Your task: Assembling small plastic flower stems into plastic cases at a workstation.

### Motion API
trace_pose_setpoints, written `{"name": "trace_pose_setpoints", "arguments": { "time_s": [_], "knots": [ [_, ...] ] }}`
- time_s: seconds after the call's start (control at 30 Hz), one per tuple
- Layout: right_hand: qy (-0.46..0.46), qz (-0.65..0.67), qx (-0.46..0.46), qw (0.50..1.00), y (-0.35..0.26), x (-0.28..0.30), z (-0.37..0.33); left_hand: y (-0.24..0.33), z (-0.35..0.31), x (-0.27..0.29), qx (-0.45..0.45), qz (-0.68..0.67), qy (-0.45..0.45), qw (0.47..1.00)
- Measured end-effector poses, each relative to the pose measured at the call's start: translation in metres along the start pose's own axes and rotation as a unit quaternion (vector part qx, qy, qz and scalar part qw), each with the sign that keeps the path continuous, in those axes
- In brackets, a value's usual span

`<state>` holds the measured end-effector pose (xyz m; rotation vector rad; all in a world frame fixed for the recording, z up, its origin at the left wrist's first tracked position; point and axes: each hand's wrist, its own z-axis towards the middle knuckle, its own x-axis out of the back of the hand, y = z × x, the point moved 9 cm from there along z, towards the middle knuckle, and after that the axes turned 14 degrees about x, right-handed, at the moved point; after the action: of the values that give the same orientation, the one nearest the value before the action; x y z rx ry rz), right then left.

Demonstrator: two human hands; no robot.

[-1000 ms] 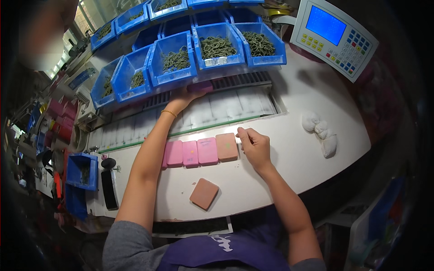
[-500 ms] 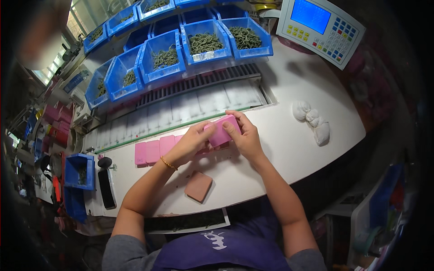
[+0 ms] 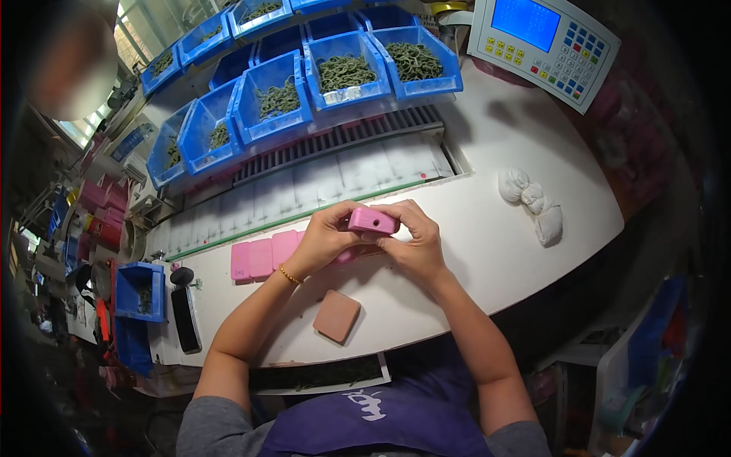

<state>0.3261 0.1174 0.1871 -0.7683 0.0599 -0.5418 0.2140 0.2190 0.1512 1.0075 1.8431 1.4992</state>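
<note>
Between both hands, above the white table, is a pink rubber mould (image 3: 373, 221), a rounded block with a small dark round hole in the narrow face turned up toward me. My left hand (image 3: 326, 239) grips its left end, fingers curled behind it. At the right end, my right hand (image 3: 416, 242) pinches it with the thumb low and the fingers over the top. More pink moulds (image 3: 261, 257) lie in a row under and left of my left hand; my forearm and hands partly cover them. Nearer to me lies a flat brownish-pink block (image 3: 336, 316) with rounded corners.
Blue bins (image 3: 272, 95) of green ring-like pieces stand behind a white marked strip (image 3: 304, 193) with a green edge. A control panel (image 3: 525, 49) is at back right, a knotted white cloth bag (image 3: 531, 199) below it. A black phone (image 3: 185, 318) lies left, beside small blue bins (image 3: 140, 291).
The pink mould has been tilted in my hands: its broad face showed before, now its narrow holed face does. Both hands have shifted their hold around it. The other moulds stay put.
</note>
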Motion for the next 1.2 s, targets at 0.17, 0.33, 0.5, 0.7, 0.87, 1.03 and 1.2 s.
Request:
{"name": "trace_pose_setpoints", "arguments": {
  "time_s": [0.17,0.33,0.5,0.7,0.87,1.03,1.2],
  "knots": [
    [-0.005,-0.005,0.001,1.000,-0.002,-0.002,0.001,0.002,-0.002,0.002,-0.019,0.023,-0.006,1.000],
    [0.066,0.022,-0.126,0.990,0.029,0.000,-0.014,0.007,0.005,0.025,0.072,-0.002,0.025,0.997],
    [-0.012,-0.062,-0.110,0.992,0.023,-0.006,-0.008,0.001,0.059,0.128,0.089,0.036,0.142,0.985],
    [-0.064,-0.086,-0.068,0.992,0.016,-0.025,-0.004,0.018,0.110,0.207,-0.087,0.394,0.388,0.829],
    [-0.062,-0.125,-0.058,0.989,0.017,-0.010,-0.009,0.028,0.114,0.143,-0.057,0.412,0.265,0.870],
    [-0.073,-0.135,-0.039,0.987,0.011,-0.017,-0.003,0.019,0.114,0.152,-0.093,0.402,0.281,0.866],
    [-0.075,-0.134,-0.047,0.987,0.015,-0.017,-0.004,0.023,0.123,0.134,-0.157,0.450,0.281,0.833]
  ]
}}
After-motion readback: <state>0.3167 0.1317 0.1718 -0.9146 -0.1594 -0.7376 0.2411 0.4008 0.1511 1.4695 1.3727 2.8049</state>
